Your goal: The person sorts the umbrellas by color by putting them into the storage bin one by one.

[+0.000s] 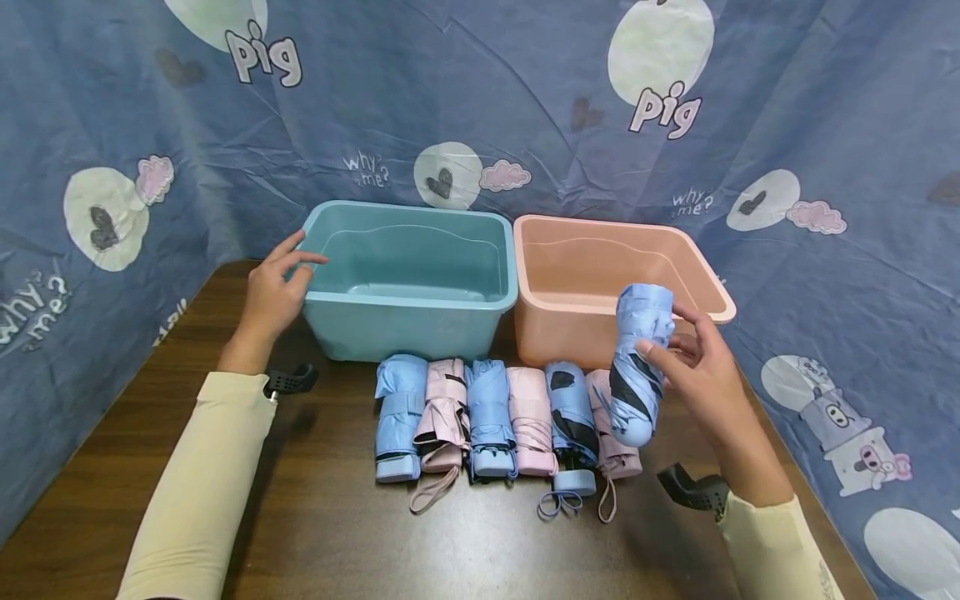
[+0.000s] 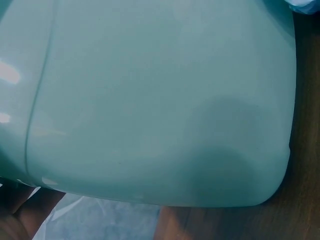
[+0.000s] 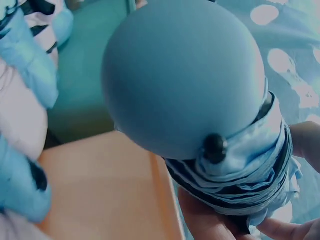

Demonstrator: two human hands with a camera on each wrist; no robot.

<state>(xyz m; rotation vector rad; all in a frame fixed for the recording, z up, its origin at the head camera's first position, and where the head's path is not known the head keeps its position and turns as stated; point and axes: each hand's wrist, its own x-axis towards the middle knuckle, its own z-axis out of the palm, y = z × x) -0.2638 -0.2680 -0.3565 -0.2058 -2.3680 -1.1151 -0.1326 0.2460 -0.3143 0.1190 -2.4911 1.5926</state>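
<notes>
My right hand (image 1: 708, 375) holds a folded blue umbrella (image 1: 641, 329) with black stripes, thumb on the near side and fingers on the far side. The umbrella stands nearly upright in front of the orange bin, its rounded handle end (image 3: 182, 75) pointing down. At the left end of the teal bin (image 1: 405, 329), my left hand (image 1: 273, 287) lies along the rim with its fingers loosely extended. Below the bins, several folded umbrellas lie side by side, among them a blue one (image 1: 401, 408) at the left end and a pink one (image 1: 531, 417) in the middle.
The orange bin (image 1: 562, 333) stands right beside the teal one on the dark wooden table (image 1: 360, 550). A blue cloth (image 1: 480, 100) with pig prints hangs behind. Wrist straps loop from some umbrellas toward the table's front.
</notes>
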